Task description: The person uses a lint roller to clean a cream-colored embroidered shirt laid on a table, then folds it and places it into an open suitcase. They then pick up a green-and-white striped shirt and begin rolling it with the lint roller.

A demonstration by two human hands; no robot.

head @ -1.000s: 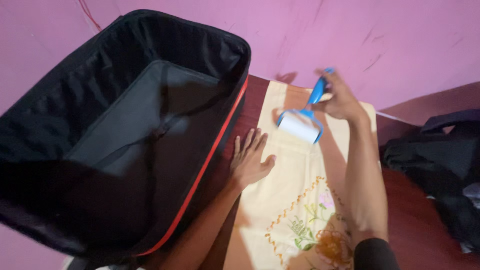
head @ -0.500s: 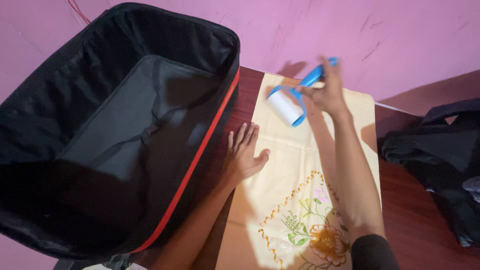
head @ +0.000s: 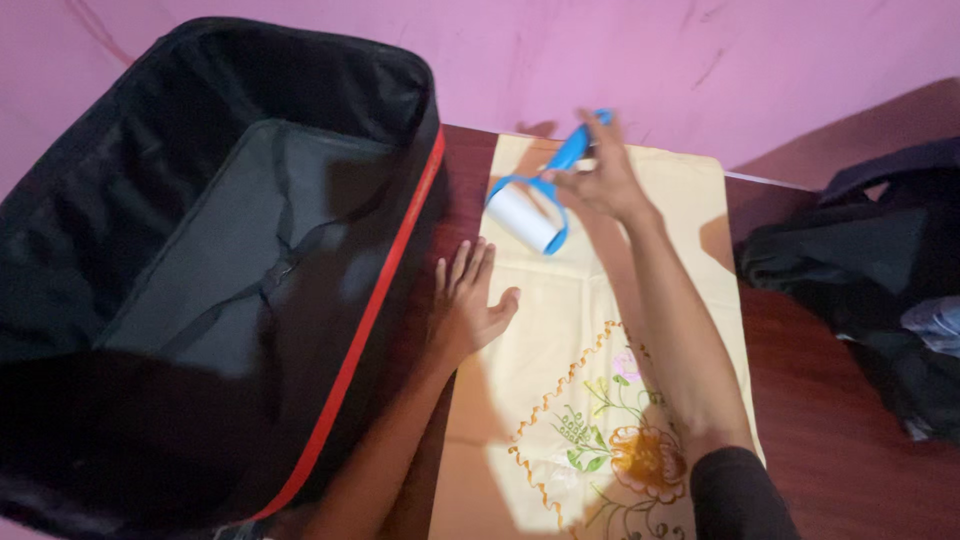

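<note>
Big black suitcase point(head: 200, 270) lies open on the left, red trim along its edge, right beside the cream embroidered cloth point(head: 600, 330) spread over the dark wooden worktop point(head: 830, 400). Left hand point(head: 465, 305) lies flat on the cloth's edge, fingers spread. Right hand point(head: 600, 180), fingers wrapped round the blue handle, holds the lint roller point(head: 530, 212) over the cloth's far end.
</note>
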